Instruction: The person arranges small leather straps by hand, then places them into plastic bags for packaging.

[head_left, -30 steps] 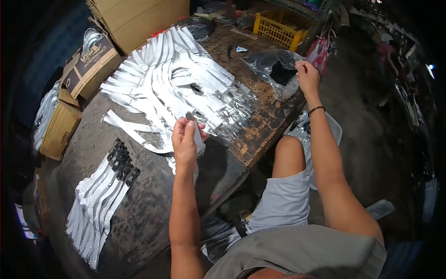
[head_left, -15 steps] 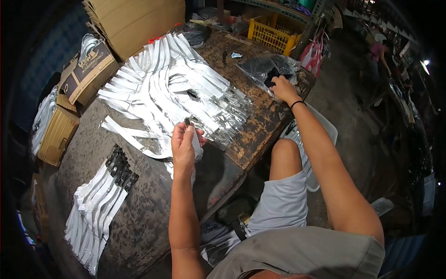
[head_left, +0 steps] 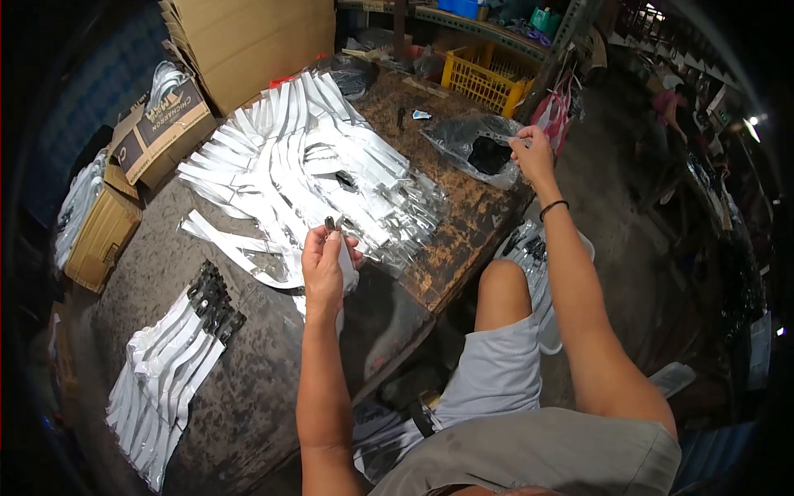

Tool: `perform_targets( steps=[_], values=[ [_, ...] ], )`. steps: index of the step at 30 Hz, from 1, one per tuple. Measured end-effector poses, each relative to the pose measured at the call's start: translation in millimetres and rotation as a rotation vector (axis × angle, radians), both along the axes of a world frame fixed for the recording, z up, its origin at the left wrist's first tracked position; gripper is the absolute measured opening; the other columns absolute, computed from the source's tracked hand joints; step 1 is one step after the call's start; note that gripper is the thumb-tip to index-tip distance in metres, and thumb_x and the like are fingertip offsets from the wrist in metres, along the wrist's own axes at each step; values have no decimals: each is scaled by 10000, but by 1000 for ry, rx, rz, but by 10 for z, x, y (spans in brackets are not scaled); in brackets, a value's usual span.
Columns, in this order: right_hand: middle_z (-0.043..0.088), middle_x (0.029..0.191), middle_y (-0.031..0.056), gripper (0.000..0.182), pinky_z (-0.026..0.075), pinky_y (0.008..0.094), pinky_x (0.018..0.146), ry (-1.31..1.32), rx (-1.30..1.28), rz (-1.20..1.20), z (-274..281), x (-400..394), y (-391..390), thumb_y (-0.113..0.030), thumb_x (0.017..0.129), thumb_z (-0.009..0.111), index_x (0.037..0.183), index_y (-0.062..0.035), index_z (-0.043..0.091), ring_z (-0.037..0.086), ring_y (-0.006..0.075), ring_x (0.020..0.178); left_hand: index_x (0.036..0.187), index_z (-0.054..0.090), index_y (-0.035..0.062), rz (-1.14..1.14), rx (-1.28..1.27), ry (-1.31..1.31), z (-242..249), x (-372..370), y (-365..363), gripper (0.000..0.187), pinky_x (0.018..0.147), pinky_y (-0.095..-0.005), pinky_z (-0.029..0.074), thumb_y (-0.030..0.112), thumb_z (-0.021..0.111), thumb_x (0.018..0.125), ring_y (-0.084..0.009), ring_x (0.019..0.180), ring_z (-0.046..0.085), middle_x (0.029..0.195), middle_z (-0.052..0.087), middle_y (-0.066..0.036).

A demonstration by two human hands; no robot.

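My left hand (head_left: 325, 266) is closed around a white strap, its small dark metal end (head_left: 329, 223) standing up above the thumb. The rest of that strap is mostly hidden by the fingers. Just beyond lies a large pile of white straps (head_left: 289, 157) in clear plastic sleeves. My right hand (head_left: 534, 157) is raised at the edge of an open clear plastic bag (head_left: 447, 142), fingertips pinched together; what they hold is too small to make out. Black pieces (head_left: 490, 155) lie inside the bag, to the left of that hand.
A second bundle of white straps with black ends (head_left: 178, 355) lies at the left. Cardboard boxes (head_left: 165, 132) stand behind it. A yellow crate (head_left: 488, 78) is at the back. Below my right arm sits a white tub (head_left: 552, 335) holding more straps. Another person (head_left: 668, 107) is far right.
My right hand has come up out of the plastic bag to its right edge, uncovering the black pieces. My left hand keeps its hold on the strap.
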State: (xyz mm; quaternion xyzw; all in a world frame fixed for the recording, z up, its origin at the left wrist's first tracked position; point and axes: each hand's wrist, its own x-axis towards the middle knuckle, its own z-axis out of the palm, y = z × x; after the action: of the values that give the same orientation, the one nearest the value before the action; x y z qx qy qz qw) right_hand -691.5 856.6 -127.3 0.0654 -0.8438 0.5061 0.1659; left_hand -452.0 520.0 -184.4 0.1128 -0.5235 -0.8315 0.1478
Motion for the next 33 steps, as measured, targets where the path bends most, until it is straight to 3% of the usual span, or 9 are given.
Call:
perform_targets(
  steps=[2,9,13,17,21,24,25,28,33],
  values=[
    [575,683,37,99,463,275,542,-9,-250,77,95,210,-178,-119,876,617,925,-48,569,579,127,599,1074,499,56,-12,3,13,-8,-11,1,142,614,-284,520,165,497,983,-161,673,619,850,628,-79],
    [642,756,58,189,487,231,562,-202,-520,505,79,648,-788,-111,883,610,1036,-21,544,594,94,613,1078,500,56,6,9,28,-28,4,-25,148,620,-287,524,173,500,987,-160,685,621,849,630,-80],
    [687,816,94,114,478,253,567,-160,-402,599,20,873,-1194,-131,888,609,925,-24,597,635,108,666,1075,501,60,6,22,27,-58,-11,-49,142,621,-282,526,171,507,987,-152,680,622,847,635,-83],
    [654,849,121,129,452,321,603,-217,212,455,-110,1018,-1351,-134,846,639,907,-20,644,615,144,682,1067,505,56,6,12,13,-89,-51,-46,139,621,-278,529,167,514,983,-148,678,622,849,637,-87],
    [589,897,139,182,464,360,642,263,346,375,-253,1091,-1487,-144,821,681,936,-10,639,609,271,740,1074,511,49,-2,-47,-4,-90,-42,31,149,627,-274,533,166,507,983,-145,683,623,855,630,-89],
    [622,893,136,221,487,359,709,364,131,493,-400,1151,-1672,-92,841,663,1047,-32,612,638,275,789,1087,517,44,-18,-78,-13,-69,-32,52,160,626,-265,528,166,494,986,-137,687,623,864,626,-83],
    [660,921,142,300,500,361,764,118,-33,551,-380,1273,-1731,-56,872,633,1163,-57,560,665,282,853,1087,516,43,-20,-86,-14,-71,-32,53,162,625,-263,527,167,493,986,-137,687,623,866,626,-83],
    [684,925,144,332,511,361,746,88,-244,593,-648,1278,-1921,-60,899,610,1220,-70,524,681,276,865,1083,510,36,-6,-95,-12,-62,-19,52,171,623,-258,522,178,492,989,-133,682,619,869,627,-84],
    [689,915,161,165,509,362,664,86,94,591,-663,1255,-1927,-105,920,620,1082,-73,625,684,295,809,1109,498,-3,87,-120,14,-59,-11,12,208,581,-246,508,151,522,972,-111,633,590,850,635,-81]
  ],
)
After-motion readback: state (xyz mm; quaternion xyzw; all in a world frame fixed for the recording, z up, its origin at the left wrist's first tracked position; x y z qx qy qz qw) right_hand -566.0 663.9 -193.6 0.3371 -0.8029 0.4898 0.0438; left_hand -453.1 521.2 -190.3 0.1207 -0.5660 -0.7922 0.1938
